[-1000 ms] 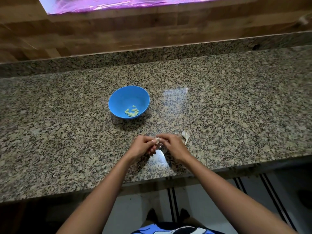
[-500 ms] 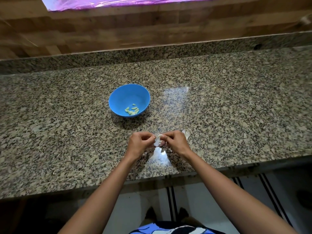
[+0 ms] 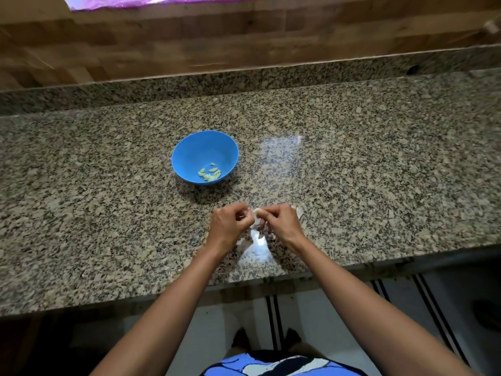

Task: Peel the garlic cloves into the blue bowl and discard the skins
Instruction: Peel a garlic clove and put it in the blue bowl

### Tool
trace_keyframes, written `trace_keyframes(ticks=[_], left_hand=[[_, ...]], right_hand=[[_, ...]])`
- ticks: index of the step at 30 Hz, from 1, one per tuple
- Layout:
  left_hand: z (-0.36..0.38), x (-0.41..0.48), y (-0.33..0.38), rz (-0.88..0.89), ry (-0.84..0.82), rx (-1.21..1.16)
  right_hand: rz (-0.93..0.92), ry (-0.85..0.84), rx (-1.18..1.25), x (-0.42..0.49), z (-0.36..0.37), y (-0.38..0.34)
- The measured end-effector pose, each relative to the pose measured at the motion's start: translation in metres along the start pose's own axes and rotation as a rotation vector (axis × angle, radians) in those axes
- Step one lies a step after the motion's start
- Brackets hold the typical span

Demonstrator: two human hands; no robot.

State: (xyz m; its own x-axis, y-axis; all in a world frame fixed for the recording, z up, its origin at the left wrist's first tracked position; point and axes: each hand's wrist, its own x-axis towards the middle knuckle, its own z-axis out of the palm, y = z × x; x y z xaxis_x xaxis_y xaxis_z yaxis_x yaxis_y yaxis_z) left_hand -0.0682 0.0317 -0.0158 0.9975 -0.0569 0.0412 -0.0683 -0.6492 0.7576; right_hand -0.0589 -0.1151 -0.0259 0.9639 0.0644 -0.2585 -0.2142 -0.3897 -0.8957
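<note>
As the left hand point(image 3: 227, 225) and right hand point(image 3: 282, 225) pinch the garlic clove point(image 3: 256, 212) between curled fingertips, a hard tug could flick it away, missing the blue bowl point(image 3: 193, 153) beyond.

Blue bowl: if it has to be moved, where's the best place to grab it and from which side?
Probably the rim, pinched from above on its near side. The blue bowl stands upright and open; its rounded wall narrows toward the base, so a side squeeze might slip. The peeled cloves lie low inside, clear of a rim pinch.
</note>
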Motion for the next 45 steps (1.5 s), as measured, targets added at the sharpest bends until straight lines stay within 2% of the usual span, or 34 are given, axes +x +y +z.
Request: trace_keyframes(ticks=[3,7,9,11,14,16,19,21,24,34,41,45], left_hand=[[-0.001,0.002,0.001,0.002,0.036,-0.033],[0.004,-0.005,0.002,0.033,0.013,-0.014],[0.003,0.001,0.005,0.008,0.085,-0.075],[-0.002,0.015,0.000,-0.112,0.121,-0.106],[-0.004,0.016,-0.008,-0.251,-0.082,-0.003],[-0.001,0.007,-0.007,-0.247,-0.121,0.005],[0.007,-0.002,0.003,-0.217,0.016,-0.256],[0.011,-0.004,0.008,-0.265,0.027,-0.490],[0.012,-0.004,0.010,-0.333,0.029,-0.592],[-0.015,0.012,-0.001,-0.306,-0.295,-0.584],[-0.020,0.011,0.001,-0.321,-0.385,-0.580],[-0.020,0.011,0.002,-0.360,-0.360,-0.632]], right_hand=[[-0.032,-0.032,-0.066,-0.002,0.000,-0.002],[-0.015,0.091,0.001,0.003,-0.009,-0.001],[0.004,0.029,-0.066,0.002,-0.009,0.006],[0.005,-0.038,-0.026,-0.004,-0.001,0.012],[0.012,-0.015,0.082,-0.006,0.005,0.015],[0.023,0.003,0.137,-0.006,0.005,0.013],[0.006,0.014,0.117,-0.006,0.004,0.014],[-0.013,-0.005,0.062,-0.008,0.005,0.012],[-0.028,-0.060,0.054,-0.008,0.003,0.012],[-0.022,-0.292,0.221,-0.016,-0.021,-0.004],[-0.020,-0.302,0.252,-0.019,-0.019,-0.004],[0.001,-0.250,0.275,-0.016,-0.017,0.000]])
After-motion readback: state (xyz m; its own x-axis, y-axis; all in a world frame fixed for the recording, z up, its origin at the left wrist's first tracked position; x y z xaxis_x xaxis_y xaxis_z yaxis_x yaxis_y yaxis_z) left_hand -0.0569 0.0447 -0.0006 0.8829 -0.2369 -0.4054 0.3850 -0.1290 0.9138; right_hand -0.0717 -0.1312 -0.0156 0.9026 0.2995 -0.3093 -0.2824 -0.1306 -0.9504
